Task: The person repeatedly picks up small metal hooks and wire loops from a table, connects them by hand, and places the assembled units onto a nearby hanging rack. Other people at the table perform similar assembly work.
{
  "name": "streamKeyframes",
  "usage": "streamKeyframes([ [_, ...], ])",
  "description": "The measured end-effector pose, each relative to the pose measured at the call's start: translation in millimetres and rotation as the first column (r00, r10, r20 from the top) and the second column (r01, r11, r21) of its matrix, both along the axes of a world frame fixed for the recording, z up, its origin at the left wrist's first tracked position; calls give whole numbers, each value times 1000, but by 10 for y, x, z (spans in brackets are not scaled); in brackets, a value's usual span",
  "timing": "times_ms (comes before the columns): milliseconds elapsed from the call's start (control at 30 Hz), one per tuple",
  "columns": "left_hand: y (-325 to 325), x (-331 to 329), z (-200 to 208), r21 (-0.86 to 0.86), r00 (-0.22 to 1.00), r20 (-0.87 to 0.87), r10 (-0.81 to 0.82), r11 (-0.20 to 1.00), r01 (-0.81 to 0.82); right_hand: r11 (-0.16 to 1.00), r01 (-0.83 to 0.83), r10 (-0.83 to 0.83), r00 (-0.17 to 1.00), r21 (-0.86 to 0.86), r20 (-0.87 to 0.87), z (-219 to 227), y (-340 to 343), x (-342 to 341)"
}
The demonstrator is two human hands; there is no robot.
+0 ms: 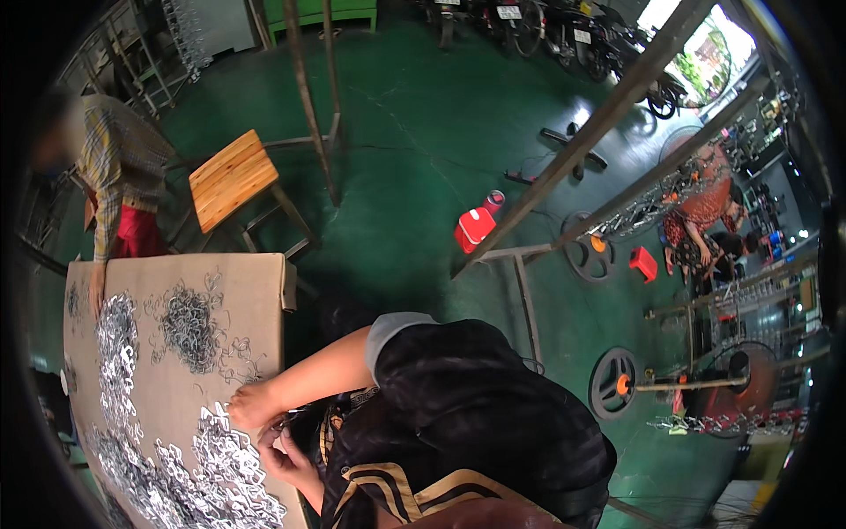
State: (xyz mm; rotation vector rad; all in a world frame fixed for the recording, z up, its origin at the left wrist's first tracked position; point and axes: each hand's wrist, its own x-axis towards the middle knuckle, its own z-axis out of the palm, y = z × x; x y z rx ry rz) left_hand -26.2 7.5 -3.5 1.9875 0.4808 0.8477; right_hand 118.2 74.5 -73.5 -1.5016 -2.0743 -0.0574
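My right hand (254,406) reaches in from the upper arm side, with its fingers closed at the table edge. Just below it, my left hand (286,456) is closed too, thumb and fingers pinched together. A small dark piece seems to show between the two hands, too small to name. Beside them on the cardboard-covered table (238,291) lies a heap of flat, silvery bent-metal links (231,463). Farther up is a pile of thin, dark wire hooks (189,326). A strip of shiny metal links (116,353) runs along the table's left part.
A co-worker in a checked shirt (106,150) reaches onto the table's far left. A wooden stool (233,181) stands beyond the table. Metal frame posts (582,141), a red container (476,229) and handwheels (612,383) stand to the right. Motorbikes (564,35) are parked at the back.
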Motion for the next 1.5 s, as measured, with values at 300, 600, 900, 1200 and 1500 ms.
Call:
streamKeyframes([
  [300, 0, 254, -93, -59, 974, -35, 223, 973, -225, 988, 139, -143, 634, -70, -760, 990, -894, 395],
  [600, 97, 456, -118, -4, 982, -71, 176, 984, -176, 977, 210, -150, 601, -26, -785, 1010, -1101, 510],
  [900, 68, 478, -67, 65, 975, -40, 217, 975, -214, 955, 296, -202, 701, 21, -683, 1093, -1170, 519],
  [1200, 55, 477, -10, 87, 975, -63, 213, 974, -207, 964, 266, -214, 700, -30, -681, 1120, -1205, 503],
  [1500, 142, 439, -150, 99, 983, -44, 179, 980, -174, 965, 260, -165, 667, 20, -726, 1084, -1215, 444],
])
